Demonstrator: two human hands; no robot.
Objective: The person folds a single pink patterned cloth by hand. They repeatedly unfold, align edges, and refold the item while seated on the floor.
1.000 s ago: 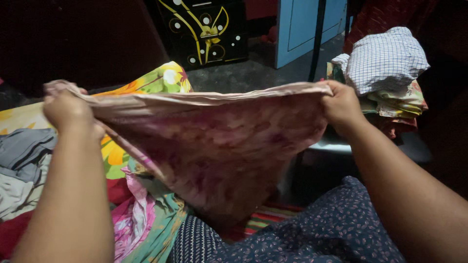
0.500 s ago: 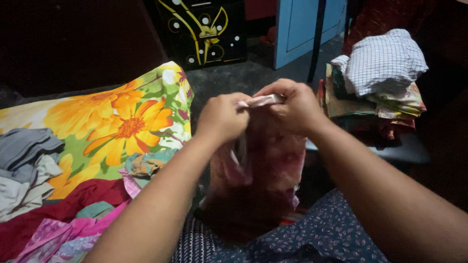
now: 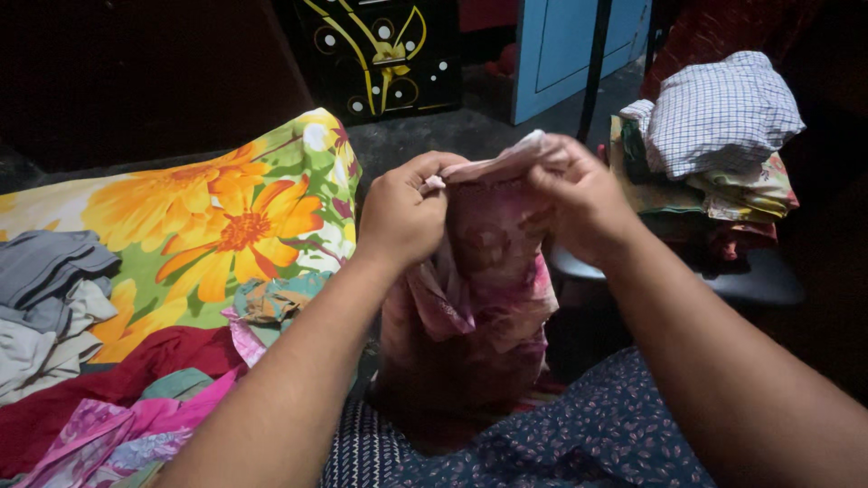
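Head view: a pink-and-maroon patterned cloth (image 3: 484, 298) is held up at chest height over the lap, its top edge gathered between both hands. The left hand (image 3: 404, 217) and right hand (image 3: 583, 203) are brought close together — fingers of each pinched on the hem. A folding step appears to be in hand; the doubled edges would next need aligning. A folded pile (image 3: 714, 136) sits to the right — loose garments (image 3: 136, 361) to the left.

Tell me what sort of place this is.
Probably a room in a home, dimly lit: a flowered bedsheet strewn with loose clothes, a stack of folded laundry, and a blue door behind.
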